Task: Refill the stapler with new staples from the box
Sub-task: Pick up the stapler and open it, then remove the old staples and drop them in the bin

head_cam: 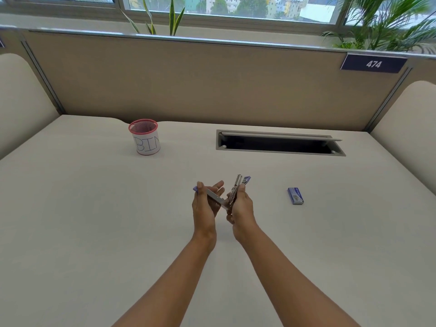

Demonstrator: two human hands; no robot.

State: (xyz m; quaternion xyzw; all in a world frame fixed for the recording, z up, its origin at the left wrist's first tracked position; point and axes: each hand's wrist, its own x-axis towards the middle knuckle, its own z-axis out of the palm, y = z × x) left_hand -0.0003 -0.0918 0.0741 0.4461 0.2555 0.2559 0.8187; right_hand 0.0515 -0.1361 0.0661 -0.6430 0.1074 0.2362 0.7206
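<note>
Stapler (pixel 214 196) observed swung wide open and held clear above the desk (pixel 94 208), near the centre of its front half, between both hands. Left hand (pixel 205 206): grip grasping the flat metal base arm, the thumb laid along its upper side and the fingers fairly straight beneath it; the purple tip of that arm shows just past the thumb on the left. Right hand (pixel 241 206): grip clenched round the upper section, fingers curled about it, with the metal staple channel and the purple top cover pointing up and away from the person. The two sections meet at the hinge between the hands, forming a wide V. Whether the channel holds staples cannot be told. Staple box (pixel 295 195), small and blue, lies flat on the desk to the right of the hands, well apart from them and untouched; whether it is opened cannot be told. Pink mesh cup (pixel 145 140), wrapped in white paper lettered "BIN", stands upright at the far left of the desk. Cable hatch (pixel 278 143) is set into the desk at the rear, its lid raised. Beige partition (pixel 188 79) behind carries a dark plate (pixel 374 64) reading "474".
</note>
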